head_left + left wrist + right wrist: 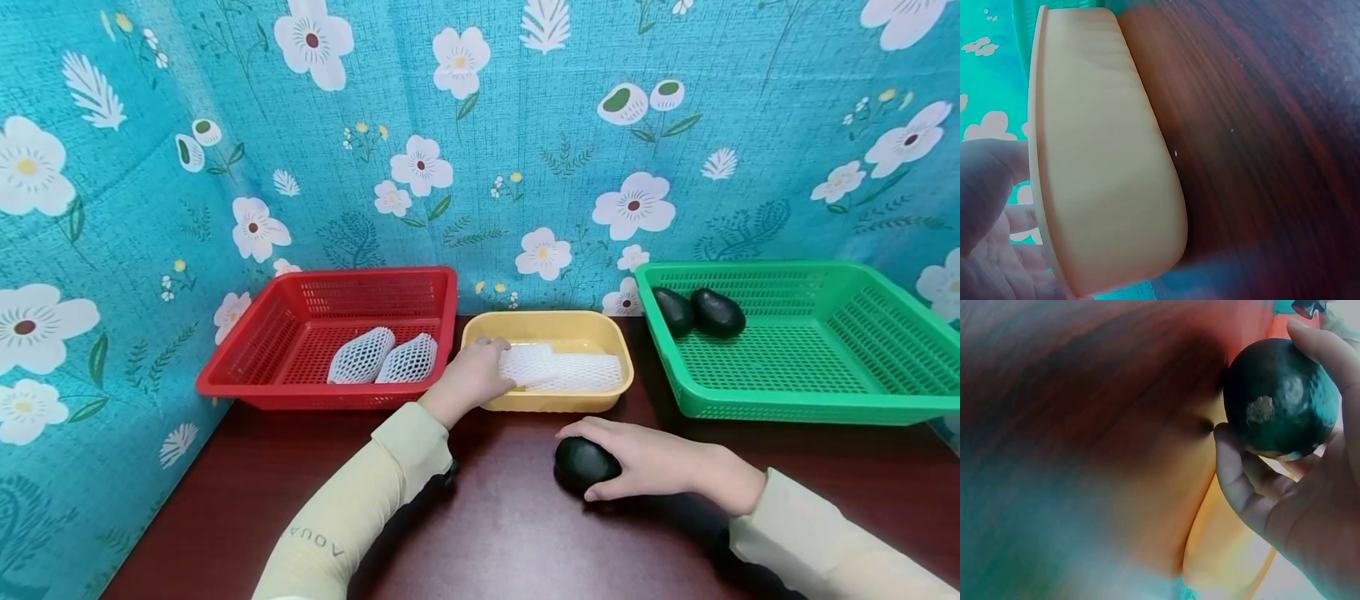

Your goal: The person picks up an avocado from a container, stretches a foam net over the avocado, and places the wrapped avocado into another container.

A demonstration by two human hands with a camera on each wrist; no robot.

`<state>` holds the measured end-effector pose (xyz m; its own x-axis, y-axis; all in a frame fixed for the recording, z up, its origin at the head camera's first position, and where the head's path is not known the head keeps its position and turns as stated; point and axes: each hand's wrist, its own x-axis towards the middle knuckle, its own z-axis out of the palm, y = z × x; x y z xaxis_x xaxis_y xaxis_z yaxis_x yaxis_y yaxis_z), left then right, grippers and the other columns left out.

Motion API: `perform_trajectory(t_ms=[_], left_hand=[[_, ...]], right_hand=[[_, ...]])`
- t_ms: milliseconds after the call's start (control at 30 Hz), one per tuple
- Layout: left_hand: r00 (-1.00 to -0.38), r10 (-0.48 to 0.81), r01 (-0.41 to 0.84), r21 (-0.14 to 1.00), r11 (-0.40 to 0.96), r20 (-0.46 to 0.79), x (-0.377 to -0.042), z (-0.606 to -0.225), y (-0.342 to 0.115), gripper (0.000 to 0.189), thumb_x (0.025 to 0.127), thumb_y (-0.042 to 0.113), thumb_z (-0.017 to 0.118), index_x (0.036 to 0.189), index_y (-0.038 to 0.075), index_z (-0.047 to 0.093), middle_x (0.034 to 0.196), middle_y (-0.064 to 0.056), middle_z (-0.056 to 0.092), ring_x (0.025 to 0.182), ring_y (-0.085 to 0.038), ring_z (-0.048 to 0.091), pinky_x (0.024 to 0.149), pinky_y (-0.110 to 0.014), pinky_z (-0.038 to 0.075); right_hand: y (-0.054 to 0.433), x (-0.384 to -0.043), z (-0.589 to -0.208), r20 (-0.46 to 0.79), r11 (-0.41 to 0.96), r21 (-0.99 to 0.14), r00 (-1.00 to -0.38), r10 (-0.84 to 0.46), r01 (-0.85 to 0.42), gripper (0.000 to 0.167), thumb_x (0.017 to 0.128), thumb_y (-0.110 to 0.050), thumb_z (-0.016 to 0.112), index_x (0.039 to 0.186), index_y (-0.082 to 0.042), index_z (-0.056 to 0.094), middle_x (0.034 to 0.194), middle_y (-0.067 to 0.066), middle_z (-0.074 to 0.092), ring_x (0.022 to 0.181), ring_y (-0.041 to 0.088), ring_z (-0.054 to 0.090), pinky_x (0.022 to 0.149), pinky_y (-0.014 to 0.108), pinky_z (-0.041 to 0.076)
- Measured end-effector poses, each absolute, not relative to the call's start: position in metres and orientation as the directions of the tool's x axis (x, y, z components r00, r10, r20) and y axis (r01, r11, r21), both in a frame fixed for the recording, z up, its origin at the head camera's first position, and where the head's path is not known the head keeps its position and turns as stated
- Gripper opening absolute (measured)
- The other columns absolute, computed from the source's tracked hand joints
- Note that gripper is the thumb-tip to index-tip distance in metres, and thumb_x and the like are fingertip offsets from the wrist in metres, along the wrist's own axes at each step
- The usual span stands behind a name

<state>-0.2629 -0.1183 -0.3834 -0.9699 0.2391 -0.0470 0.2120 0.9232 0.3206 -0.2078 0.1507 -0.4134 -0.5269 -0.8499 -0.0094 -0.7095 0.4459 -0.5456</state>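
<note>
My right hand [645, 458] holds a dark avocado [585, 463] low over the table, in front of the yellow basket [555, 403]. In the right wrist view, thumb and fingers curl round the avocado [1282, 400], whose end has a pale brown scar. My left hand [472, 375] reaches over the left rim of the yellow basket, its fingers at the end of a white foam net sleeve [525, 364]. Another foam net sleeve [588, 372] lies beside it. The left wrist view shows the basket's outer wall [1104, 156] hiding the fingertips; I cannot tell whether they pinch the sleeve.
On the left, a red basket [300, 390] contains two avocados in white foam nets [362, 357]. A green basket [810, 405] on the right contains two bare avocados [717, 313]. A blue flowered cloth [510, 150] hangs behind the dark wooden table [495, 533].
</note>
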Motion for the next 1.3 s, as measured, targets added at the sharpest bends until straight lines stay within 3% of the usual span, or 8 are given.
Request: perform_trajectory(t_ms=[367, 500, 633, 700, 767, 1167, 1300], left_hand=[[-0.973, 0.232, 0.218, 0.317, 0.923, -0.008, -0.266, -0.387, -0.12, 0.054, 0.089, 0.018, 0.079, 0.137, 0.001, 0.06, 0.122, -0.018, 0.068, 0.106, -0.03, 0.066, 0.09, -0.041, 0.056], [-0.974, 0.226, 0.211, 0.313, 0.926, -0.015, -0.266, -0.387, -0.119, 0.044, 0.091, 0.016, 0.076, 0.131, 0.001, 0.066, 0.121, -0.015, 0.07, 0.1, -0.026, 0.066, 0.086, -0.037, 0.057], [-0.973, 0.231, 0.215, 0.32, 0.923, -0.012, -0.266, -0.388, -0.119, 0.008, 0.092, 0.009, 0.07, 0.091, 0.002, 0.074, 0.08, -0.007, 0.068, 0.069, -0.018, 0.056, 0.059, -0.027, 0.047], [-0.973, 0.232, 0.217, 0.332, 0.918, -0.005, -0.266, -0.389, -0.119, 0.017, 0.091, 0.006, 0.068, 0.074, 0.006, 0.067, 0.064, -0.003, 0.055, 0.06, -0.016, 0.046, 0.052, -0.025, 0.037], [-0.974, 0.228, 0.216, 0.344, 0.914, 0.004, -0.266, -0.39, -0.12, 0.024, 0.092, 0.005, 0.067, 0.068, 0.008, 0.061, 0.059, -0.001, 0.046, 0.057, -0.015, 0.041, 0.049, -0.024, 0.033], [-0.96, 0.248, 0.28, 0.366, 0.887, 0.133, -0.256, -0.383, -0.121, 0.002, 0.096, 0.006, 0.067, 0.094, 0.007, 0.068, 0.08, -0.004, 0.065, 0.066, -0.017, 0.055, 0.057, -0.025, 0.046], [-0.947, 0.253, 0.312, 0.383, 0.87, 0.198, -0.251, -0.376, -0.123, 0.008, 0.097, 0.01, 0.07, 0.105, 0.007, 0.071, 0.092, -0.006, 0.071, 0.067, -0.017, 0.058, 0.058, -0.025, 0.049]], right_hand=[[0.154, -0.209, -0.414, -0.03, 0.467, -0.516, -0.53, -0.847, -0.718, 0.076, 0.089, -0.045, 0.079, 0.149, -0.013, 0.047, 0.142, 0.0, 0.055, 0.126, 0.015, 0.054, 0.106, 0.039, 0.046], [0.155, -0.209, -0.412, -0.045, 0.481, -0.515, -0.538, -0.842, -0.709, 0.078, 0.088, -0.045, 0.08, 0.15, -0.013, 0.045, 0.145, 0.002, 0.053, 0.128, 0.017, 0.054, 0.106, 0.041, 0.046], [0.157, -0.209, -0.41, -0.068, 0.496, -0.529, -0.548, -0.834, -0.689, 0.083, 0.087, -0.044, 0.081, 0.153, -0.013, 0.042, 0.148, 0.003, 0.051, 0.129, 0.018, 0.053, 0.106, 0.042, 0.046], [0.158, -0.209, -0.409, -0.078, 0.504, -0.533, -0.554, -0.829, -0.679, 0.086, 0.087, -0.045, 0.082, 0.155, -0.013, 0.04, 0.15, 0.004, 0.049, 0.13, 0.019, 0.052, 0.107, 0.042, 0.045], [0.16, -0.209, -0.409, -0.08, 0.509, -0.532, -0.558, -0.826, -0.677, 0.088, 0.086, -0.045, 0.082, 0.155, -0.013, 0.039, 0.151, 0.003, 0.048, 0.131, 0.02, 0.052, 0.108, 0.042, 0.044], [0.164, -0.207, -0.405, -0.092, 0.527, -0.52, -0.569, -0.817, -0.672, 0.088, 0.09, -0.053, 0.075, 0.157, -0.012, 0.036, 0.152, 0.006, 0.047, 0.133, 0.023, 0.051, 0.107, 0.044, 0.045], [0.164, -0.207, -0.403, -0.127, 0.551, -0.521, -0.58, -0.805, -0.652, 0.091, 0.091, -0.056, 0.072, 0.16, -0.011, 0.033, 0.153, 0.009, 0.047, 0.133, 0.025, 0.051, 0.107, 0.046, 0.045]])
